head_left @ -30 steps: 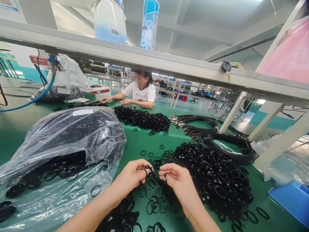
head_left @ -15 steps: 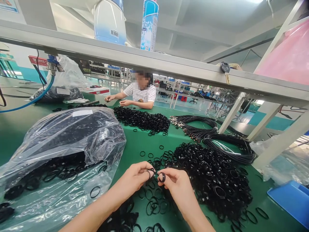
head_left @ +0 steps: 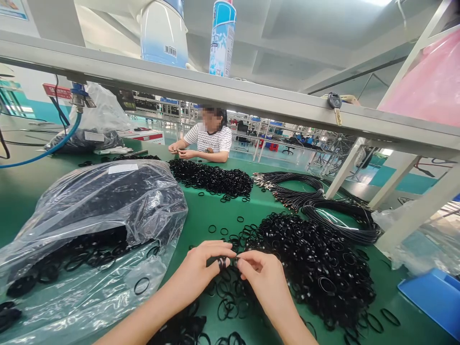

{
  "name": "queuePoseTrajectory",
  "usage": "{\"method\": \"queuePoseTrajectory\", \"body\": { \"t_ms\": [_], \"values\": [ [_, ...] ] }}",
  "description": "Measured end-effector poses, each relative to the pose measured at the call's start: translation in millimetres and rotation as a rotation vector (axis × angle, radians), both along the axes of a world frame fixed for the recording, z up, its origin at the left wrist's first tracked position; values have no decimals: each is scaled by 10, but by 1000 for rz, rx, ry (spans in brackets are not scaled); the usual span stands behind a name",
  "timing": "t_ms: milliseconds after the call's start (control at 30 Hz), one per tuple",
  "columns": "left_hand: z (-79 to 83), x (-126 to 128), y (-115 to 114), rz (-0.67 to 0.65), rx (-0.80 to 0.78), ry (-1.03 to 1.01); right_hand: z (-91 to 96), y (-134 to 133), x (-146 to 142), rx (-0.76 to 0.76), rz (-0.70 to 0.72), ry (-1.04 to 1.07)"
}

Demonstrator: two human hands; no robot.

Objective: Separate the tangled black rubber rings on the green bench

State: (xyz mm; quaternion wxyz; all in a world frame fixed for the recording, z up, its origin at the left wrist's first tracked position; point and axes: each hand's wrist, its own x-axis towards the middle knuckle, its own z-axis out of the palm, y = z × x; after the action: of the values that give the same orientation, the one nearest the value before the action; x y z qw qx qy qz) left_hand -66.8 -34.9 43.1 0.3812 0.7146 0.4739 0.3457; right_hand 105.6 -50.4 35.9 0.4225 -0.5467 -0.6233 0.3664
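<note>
Over a scatter of loose black rings [head_left: 227, 306], my two hands almost meet at the fingertips. On the thumb of my left hand [head_left: 201, 262] sits a black ring [head_left: 223, 263], perhaps more than one, and its index finger reaches out above. My right hand [head_left: 261, 274] pinches thumb and forefinger together. A dark sliver shows at that pinch, seemingly the edge of a black ring, mostly hidden by the fingers. Right beside this hand lies a large heap of black rings [head_left: 316, 268].
A clear plastic bag [head_left: 143, 191] of black rings lies left. Beyond are another ring pile [head_left: 212, 178] and coiled black cables [head_left: 341, 220]. A blue tray [head_left: 431, 297] sits right. A shelf beam [head_left: 251, 93] crosses above; a co-worker [head_left: 213, 139] sits opposite.
The ring plainly seen in my right fingertips no longer shows there. My left finger and thumb have spread apart, with black ring on the thumb. The co-worker's hands have come together.
</note>
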Motion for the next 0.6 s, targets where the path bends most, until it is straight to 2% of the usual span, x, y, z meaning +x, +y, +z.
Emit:
{"method": "queuePoseTrajectory", "body": {
  "t_ms": [167,333,500,600],
  "values": [
    [21,30,-44,-18,25,-14,16,-48,-6,45,38,-101],
    [50,7,-16,32,10,-26,17,-61,2,89,-56,-128],
    [62,54,-51,-41,5,-39,-14,-59,-40,49,3,-29],
    [48,39,-37,0,8,-11,-20,-53,-48,-10,25,61]
  ]
}}
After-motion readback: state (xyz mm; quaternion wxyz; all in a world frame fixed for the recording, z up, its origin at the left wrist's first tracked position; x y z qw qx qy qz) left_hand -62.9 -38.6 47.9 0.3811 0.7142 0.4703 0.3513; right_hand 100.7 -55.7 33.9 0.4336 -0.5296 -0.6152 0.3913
